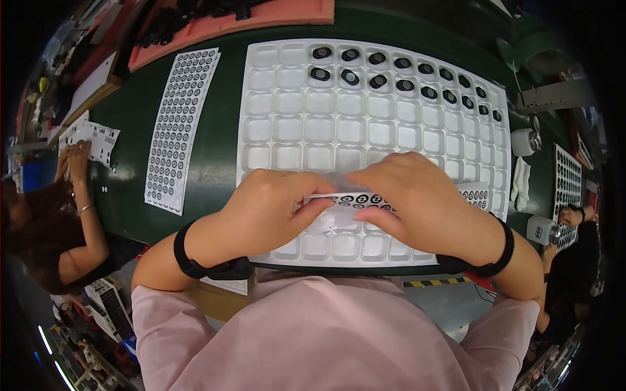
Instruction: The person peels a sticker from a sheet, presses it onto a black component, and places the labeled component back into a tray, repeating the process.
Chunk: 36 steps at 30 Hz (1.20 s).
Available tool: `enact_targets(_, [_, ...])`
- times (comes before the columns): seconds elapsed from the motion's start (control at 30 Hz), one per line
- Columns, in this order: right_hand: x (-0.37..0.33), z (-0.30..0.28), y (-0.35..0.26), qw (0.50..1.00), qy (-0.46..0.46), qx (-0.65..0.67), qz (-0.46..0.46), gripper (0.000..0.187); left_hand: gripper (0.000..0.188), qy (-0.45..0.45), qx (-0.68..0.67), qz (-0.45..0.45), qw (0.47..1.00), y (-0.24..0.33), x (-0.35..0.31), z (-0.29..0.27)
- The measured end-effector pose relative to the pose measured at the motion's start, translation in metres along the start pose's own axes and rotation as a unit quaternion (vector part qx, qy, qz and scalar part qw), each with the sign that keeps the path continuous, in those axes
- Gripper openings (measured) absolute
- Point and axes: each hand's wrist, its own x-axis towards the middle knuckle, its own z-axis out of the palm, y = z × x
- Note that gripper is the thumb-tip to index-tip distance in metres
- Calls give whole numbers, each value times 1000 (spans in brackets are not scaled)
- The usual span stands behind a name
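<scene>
Over the near half of a white compartment tray [287, 156], both my hands pinch a narrow strip of round black-and-white stickers [362, 198]. My left hand [277, 202] grips the strip's left end between thumb and fingers. Farther along, my right hand [420, 199] has its thumb below and its fingers above the strip, whose right end sticks out past the hand. Small black oval parts [350, 77] with grey round centres lie in two rows of far compartments. Part of the tray under my hands is hidden.
A long sheet of round stickers [182, 124] lies left of the tray on the green table [215, 150]. Beyond it is a red foam tray [280, 13] with black parts. White-bodied containers [523, 142] stand at the right. Co-workers' hands [79, 153] are busy on either side.
</scene>
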Motion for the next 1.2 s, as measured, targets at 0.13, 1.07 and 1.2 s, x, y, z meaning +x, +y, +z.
enact_targets(0.13, [13, 5, -6, 997, -80, -5, 6, 16, 10, 23, -3, 47, 999, 2, 0, -4])
enact_targets(1.07, [-87, -67, 46, 953, -101, 124, 258, 9, 15, -102, -70, -66, 990, -16, -16, -56])
enact_targets(1.2, [-102, -72, 55, 942, -79, 154, 287, 10, 16, -111, -104, -101, 983, -28, -15, -58])
